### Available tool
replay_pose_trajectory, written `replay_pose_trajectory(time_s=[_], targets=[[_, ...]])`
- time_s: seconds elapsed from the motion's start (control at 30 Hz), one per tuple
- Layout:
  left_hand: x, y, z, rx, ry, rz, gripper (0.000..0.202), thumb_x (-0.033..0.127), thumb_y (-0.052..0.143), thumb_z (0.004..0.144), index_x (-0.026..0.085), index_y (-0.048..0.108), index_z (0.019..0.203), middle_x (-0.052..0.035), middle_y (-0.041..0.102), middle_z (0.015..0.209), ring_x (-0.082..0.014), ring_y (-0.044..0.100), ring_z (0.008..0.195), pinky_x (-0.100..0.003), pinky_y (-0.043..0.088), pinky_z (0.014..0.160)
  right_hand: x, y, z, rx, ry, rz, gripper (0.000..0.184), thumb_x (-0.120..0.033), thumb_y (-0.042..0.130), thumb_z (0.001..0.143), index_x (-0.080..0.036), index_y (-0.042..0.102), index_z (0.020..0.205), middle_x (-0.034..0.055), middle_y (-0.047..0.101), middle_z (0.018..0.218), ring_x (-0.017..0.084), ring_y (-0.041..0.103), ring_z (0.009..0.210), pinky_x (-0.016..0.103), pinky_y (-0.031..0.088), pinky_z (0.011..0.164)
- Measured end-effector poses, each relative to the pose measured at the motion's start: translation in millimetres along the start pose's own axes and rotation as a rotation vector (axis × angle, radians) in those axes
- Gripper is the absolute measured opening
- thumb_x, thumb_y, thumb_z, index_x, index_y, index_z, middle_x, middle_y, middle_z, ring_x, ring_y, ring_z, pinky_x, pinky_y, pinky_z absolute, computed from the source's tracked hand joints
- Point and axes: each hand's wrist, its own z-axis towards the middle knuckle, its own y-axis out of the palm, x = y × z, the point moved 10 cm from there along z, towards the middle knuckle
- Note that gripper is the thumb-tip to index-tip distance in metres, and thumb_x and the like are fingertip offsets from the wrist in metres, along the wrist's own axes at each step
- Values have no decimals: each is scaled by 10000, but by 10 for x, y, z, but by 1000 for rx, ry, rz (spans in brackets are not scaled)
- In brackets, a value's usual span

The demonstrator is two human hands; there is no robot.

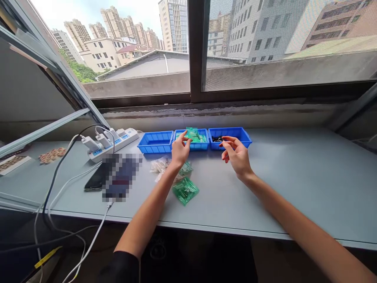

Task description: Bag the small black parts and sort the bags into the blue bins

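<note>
My left hand point(180, 150) is over the front of the middle blue bin point(202, 147), thumb and index finger curled at the edge of a small green plastic bag point(193, 134). That bag rises above the bin's back rim, with more green bags beneath it. My right hand point(237, 156) is at the front of the right blue bin point(240, 135), its thumb and index finger bent toward each other beside small black parts point(217, 138). Whatever lies between those fingertips is too small to name. Nearer me, a green bag with small metal-looking pieces point(185, 191) lies on the table.
The left blue bin point(156, 138) stands beside the other two. Clear bags with pale pieces point(160, 164) lie below it. A power strip with chargers point(113, 143), a phone point(98, 177) and loose cables point(63, 175) occupy the left side. A window point(196, 51) rises behind.
</note>
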Motion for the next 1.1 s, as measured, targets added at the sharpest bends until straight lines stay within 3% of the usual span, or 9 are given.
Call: replay_pose_trajectory(time_s=[0.27,0.53,0.77,1.1], targets=[[107,36,-76,-21,87,220,388,97,530,842,174,549,1222,-30,701,917,-196,556,986,-324,448,864,49,14,-38,6,38,-23,341,-449,637,648,-193,575,865,-20,603,711,52,464,369,191,330,327],[90,118,-86,-100,101,336,343,126,453,887,194,574,1201,-32,691,1021,-200,536,1018,-356,394,907,101,20,-66,12,61,-57,328,-432,643,637,-192,586,852,-18,597,713,50,454,369,194,332,325],[136,256,-174,-189,168,459,266,303,474,908,205,645,1086,-43,665,1067,-231,494,1084,-384,359,938,118,25,-66,11,56,-81,335,-440,645,636,-194,586,855,-15,599,709,54,453,371,198,333,324],[155,297,-240,-216,212,604,309,394,444,915,196,631,1061,-66,562,1192,-244,442,1159,-384,349,979,114,22,-43,0,23,-107,362,-477,642,644,-191,585,858,-4,614,715,60,463,368,199,342,314]])
